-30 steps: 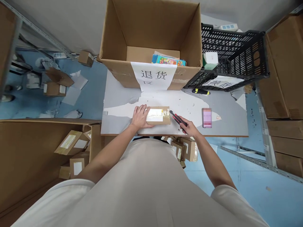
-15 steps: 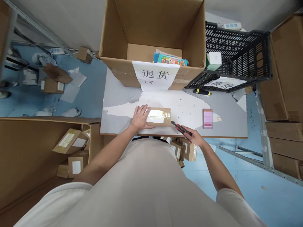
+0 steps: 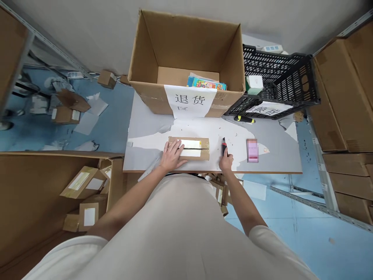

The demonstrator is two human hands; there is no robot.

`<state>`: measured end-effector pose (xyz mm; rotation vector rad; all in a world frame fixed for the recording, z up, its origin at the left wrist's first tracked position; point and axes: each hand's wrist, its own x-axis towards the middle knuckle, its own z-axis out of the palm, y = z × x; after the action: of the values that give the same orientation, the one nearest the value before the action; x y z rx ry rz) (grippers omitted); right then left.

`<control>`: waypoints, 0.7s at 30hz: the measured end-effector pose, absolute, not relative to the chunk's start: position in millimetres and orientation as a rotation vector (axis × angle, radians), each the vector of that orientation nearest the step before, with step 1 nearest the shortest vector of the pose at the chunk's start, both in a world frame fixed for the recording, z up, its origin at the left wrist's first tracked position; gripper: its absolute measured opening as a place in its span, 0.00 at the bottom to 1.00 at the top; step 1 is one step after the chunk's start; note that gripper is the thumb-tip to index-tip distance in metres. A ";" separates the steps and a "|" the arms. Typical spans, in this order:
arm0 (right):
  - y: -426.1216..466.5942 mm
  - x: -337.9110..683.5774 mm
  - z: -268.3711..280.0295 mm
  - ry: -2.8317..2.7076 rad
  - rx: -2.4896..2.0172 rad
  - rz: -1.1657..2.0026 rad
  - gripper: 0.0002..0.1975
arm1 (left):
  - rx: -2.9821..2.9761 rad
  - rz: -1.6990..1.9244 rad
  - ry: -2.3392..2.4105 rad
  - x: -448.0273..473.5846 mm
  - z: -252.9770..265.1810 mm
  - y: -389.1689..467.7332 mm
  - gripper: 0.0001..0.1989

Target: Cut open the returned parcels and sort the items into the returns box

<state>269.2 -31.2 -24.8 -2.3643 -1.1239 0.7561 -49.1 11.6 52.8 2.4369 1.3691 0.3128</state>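
Right hand — curled round cutter, pointing forward

Here we are in a parcel room, a small warehouse by the look of it: brown boxes stack up along a metal rack, labelled parcels heap inside a huge carton at left, paper litters the blue floor, and there on the counter, a big box wears a sign in Chinese reading returns area!
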 end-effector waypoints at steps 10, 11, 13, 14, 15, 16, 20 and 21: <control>-11.5 249.6 19.4 -1.466 -2.127 0.566 0.32 | 2.453 0.349 1.340 -51.5 67.2 -18.0 0.13; -4.0 244.4 34.2 -1.565 -1.980 0.589 0.32 | 2.468 0.313 1.290 -51.6 65.9 -20.8 0.15; 12.3 231.9 59.5 -1.833 -1.695 0.753 0.31 | 2.472 0.262 1.193 -51.9 59.4 -27.4 0.17; 21.2 225.7 68.3 -1.948 -1.588 0.842 0.28 | 2.461 0.258 1.154 -52.2 54.5 -30.6 0.17; 30.7 220.4 74.0 -2.026 -1.516 0.919 0.23 | 2.450 0.266 1.121 -52.6 48.9 -33.4 0.17; 40.7 216.2 76.6 -2.057 -1.484 0.971 0.18 | 2.445 0.270 1.093 -53.3 43.2 -35.4 0.17; 83.6 207.8 66.0 -1.807 -1.649 0.925 0.17 | 2.509 0.178 0.986 -58.8 28.6 -36.8 0.11; 92.3 206.1 61.8 -1.738 -1.720 0.863 0.20 | 2.524 0.160 0.959 -60.4 28.7 -35.8 0.12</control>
<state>206.1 92.3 61.8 -1.7204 -1.7379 0.8626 -60.4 -35.8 28.7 2.5240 0.9587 0.1598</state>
